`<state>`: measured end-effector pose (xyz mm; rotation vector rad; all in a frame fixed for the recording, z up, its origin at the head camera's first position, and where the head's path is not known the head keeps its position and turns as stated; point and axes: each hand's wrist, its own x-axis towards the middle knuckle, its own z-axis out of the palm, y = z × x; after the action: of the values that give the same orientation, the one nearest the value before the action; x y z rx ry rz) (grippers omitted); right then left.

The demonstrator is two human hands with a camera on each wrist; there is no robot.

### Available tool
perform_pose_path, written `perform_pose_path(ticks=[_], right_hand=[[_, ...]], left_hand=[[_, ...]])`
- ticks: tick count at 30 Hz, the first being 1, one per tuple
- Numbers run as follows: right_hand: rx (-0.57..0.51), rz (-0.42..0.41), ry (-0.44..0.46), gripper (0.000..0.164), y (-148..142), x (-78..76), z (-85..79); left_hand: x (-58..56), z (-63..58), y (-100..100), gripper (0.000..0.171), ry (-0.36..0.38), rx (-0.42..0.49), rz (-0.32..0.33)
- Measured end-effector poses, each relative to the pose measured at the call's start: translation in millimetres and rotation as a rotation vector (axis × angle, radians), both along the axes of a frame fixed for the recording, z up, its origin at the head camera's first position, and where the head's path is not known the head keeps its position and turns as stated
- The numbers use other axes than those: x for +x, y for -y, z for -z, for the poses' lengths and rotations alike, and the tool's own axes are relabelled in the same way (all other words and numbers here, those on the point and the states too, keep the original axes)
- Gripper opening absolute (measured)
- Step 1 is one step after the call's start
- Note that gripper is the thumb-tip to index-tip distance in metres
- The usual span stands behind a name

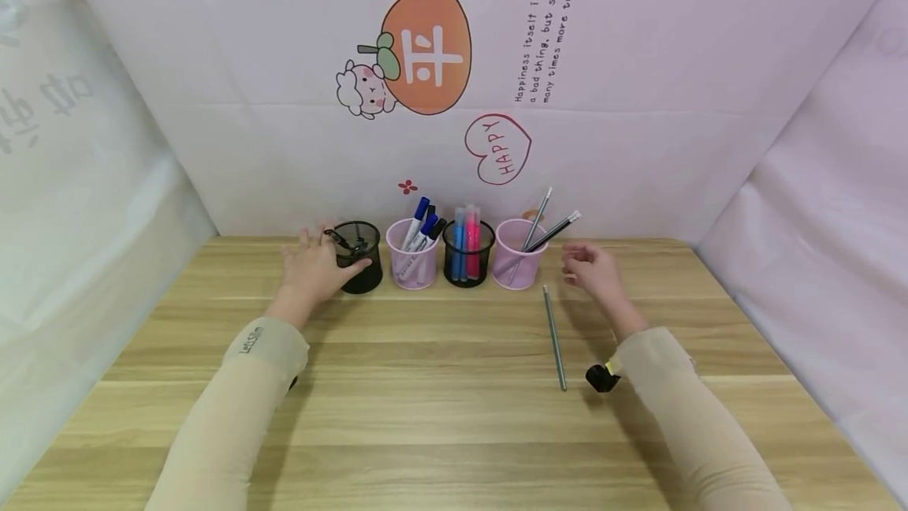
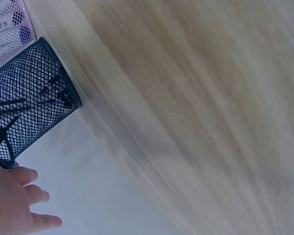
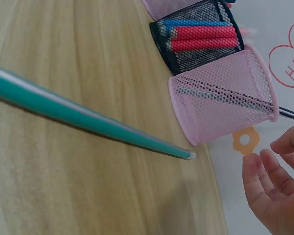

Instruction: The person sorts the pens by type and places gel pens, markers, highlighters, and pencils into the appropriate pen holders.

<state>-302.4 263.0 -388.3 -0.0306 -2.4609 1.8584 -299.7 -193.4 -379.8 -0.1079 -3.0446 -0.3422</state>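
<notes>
My left hand (image 1: 314, 266) is spread beside a black mesh pen cup (image 1: 363, 281), its thumb reaching across the cup's front. Inside that cup are small black items (image 1: 351, 243) whose kind is hard to make out. In the left wrist view the fingers (image 2: 36, 196) lie near the cup's rim; contact is unclear. To the right of a pink mesh cup (image 1: 515, 270) hovers my right hand (image 1: 592, 270), its fingers loosely bent with nothing between them. Pencils (image 1: 556, 231) lean out of the pink cup. A green pencil (image 1: 555, 337) lies on the table below the right hand.
Between these cups stand another pink cup (image 1: 414, 274) of markers and a black cup (image 1: 466, 278) of blue and red pens. All line the back edge of the wooden table (image 1: 426, 416), against a printed white backdrop (image 1: 284, 164). A black object (image 1: 602, 378) shows at the right wrist.
</notes>
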Motion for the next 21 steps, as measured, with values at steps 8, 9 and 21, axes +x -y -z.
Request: perform_pose_path(ticks=[8,9,21], right_hand=[[0.120,-0.134,0.058,0.043,-2.5,0.9,10.2],[0.143,-0.152,0.075,0.044,-3.0,0.9,11.2],[0.125,-0.269,0.204,0.051,-4.9,4.9,16.9]], left_hand=[[-2.0,1.1,1.4,0.101,-0.004,0.002,0.000],[-2.1,1.3,1.6,0.101,-0.006,0.001,0.000],[-2.4,2.1,1.8,0.103,-0.004,-0.011,0.000]])
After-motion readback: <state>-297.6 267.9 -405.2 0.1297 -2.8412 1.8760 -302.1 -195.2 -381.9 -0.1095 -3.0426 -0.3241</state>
